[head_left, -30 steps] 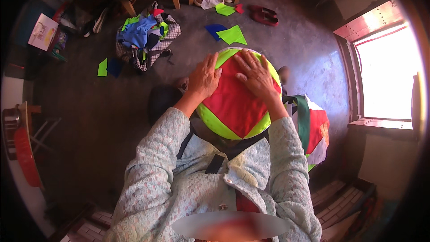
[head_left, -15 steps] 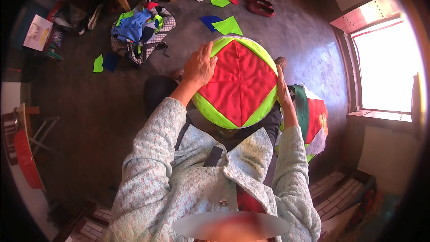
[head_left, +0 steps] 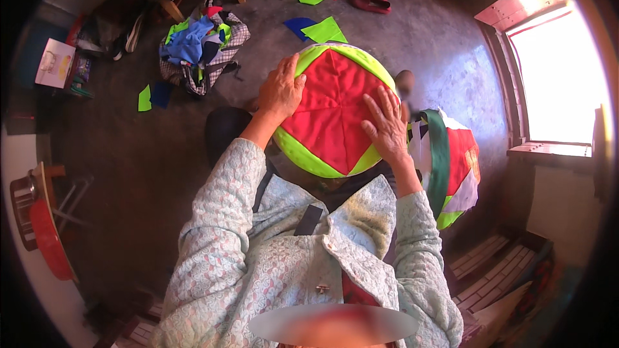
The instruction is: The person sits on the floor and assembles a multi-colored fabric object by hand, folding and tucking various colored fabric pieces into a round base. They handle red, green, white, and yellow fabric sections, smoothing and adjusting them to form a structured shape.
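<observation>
A round padded fabric piece (head_left: pixel 334 113), like a cushion, rests over my lap. Its red diamond centre is sewn from panels, with lime-green segments around it. My left hand (head_left: pixel 282 89) grips its left edge, thumb and fingers lying on the top face, the underside hidden. Flat on the right part of the red cloth lies my right hand (head_left: pixel 388 125), fingers spread. Just right of my knee stands another patchwork piece (head_left: pixel 451 167) in dark green, red, white and lime.
A checked bag (head_left: pixel 222 58) heaped with cloth scraps sits on the floor ahead-left. Lime scraps (head_left: pixel 325 30) and blue scraps (head_left: pixel 300 26) lie beyond the cushion. Dark red shoes (head_left: pixel 369 0) are farther off. A bright opening (head_left: pixel 551 77) is at right, a red basin (head_left: pixel 50 238) at left.
My right hand has moved from the cushion's right edge onto its top face, fingers spreading out. My left hand keeps its hold. The cushion has shifted slightly.
</observation>
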Demonstrator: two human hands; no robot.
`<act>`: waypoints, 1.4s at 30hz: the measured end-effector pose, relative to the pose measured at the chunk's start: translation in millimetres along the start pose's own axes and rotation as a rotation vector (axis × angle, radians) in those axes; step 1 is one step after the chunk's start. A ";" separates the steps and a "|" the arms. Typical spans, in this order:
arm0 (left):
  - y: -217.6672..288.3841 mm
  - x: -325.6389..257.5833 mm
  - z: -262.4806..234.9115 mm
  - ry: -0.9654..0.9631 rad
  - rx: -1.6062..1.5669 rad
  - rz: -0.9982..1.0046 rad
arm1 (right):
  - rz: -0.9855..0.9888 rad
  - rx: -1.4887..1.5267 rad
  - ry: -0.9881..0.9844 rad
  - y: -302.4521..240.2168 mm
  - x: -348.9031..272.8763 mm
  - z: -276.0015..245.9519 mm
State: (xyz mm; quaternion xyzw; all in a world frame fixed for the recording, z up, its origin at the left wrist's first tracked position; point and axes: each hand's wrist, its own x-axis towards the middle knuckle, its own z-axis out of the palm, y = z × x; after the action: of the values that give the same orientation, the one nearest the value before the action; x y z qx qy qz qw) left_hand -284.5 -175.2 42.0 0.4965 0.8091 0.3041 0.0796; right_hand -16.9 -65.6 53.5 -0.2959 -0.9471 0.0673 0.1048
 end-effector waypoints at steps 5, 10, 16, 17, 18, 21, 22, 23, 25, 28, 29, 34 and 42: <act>-0.5 0.0 1.7 0.040 -0.001 0.013 | 0.336 0.616 0.102 39.1 0.4 21.6; -8.9 2.0 5.8 0.045 -0.085 0.023 | 0.651 1.170 0.134 44.1 -37.0 44.3; -27.8 2.1 12.0 0.098 -0.268 -0.033 | 0.714 1.505 0.184 26.5 -80.6 51.2; -39.8 2.1 17.3 0.122 -0.314 -0.028 | 0.696 1.442 0.181 22.9 -85.8 52.3; -43.5 -1.6 16.1 0.133 -0.390 -0.055 | 0.678 1.384 0.181 15.9 -89.2 51.5; -46.4 -23.6 12.3 0.094 -0.654 -0.242 | 0.631 1.402 0.198 10.2 -97.4 56.3; -42.1 -32.0 10.5 0.109 -0.712 -0.293 | 0.587 1.410 0.208 8.0 -98.6 55.9; -36.6 -40.7 10.4 0.126 -0.770 -0.346 | 0.607 1.291 0.214 18.3 -102.0 68.5; -10.8 -56.7 -1.4 0.117 -0.953 -0.451 | 0.626 1.278 0.213 21.0 -101.7 74.8; -10.7 -83.4 13.5 0.155 -1.044 -0.359 | 0.629 1.305 0.243 21.3 -100.9 77.7; -2.0 -94.0 12.1 0.127 -1.098 -0.466 | 0.658 1.305 0.277 21.6 -101.9 84.1; -2.6 -113.7 12.3 -0.013 -1.204 -0.584 | 0.685 1.285 0.361 20.9 -95.6 98.3; -15.6 -103.9 13.3 -0.068 -1.296 -0.686 | 0.589 1.049 0.346 25.6 -95.1 102.3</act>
State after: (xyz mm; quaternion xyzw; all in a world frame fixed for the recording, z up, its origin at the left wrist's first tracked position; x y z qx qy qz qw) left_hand -239.2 -263.3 4.4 0.0778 0.5741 0.6639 0.4729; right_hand 49.0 -106.1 -65.5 -0.4603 -0.6362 0.5004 0.3648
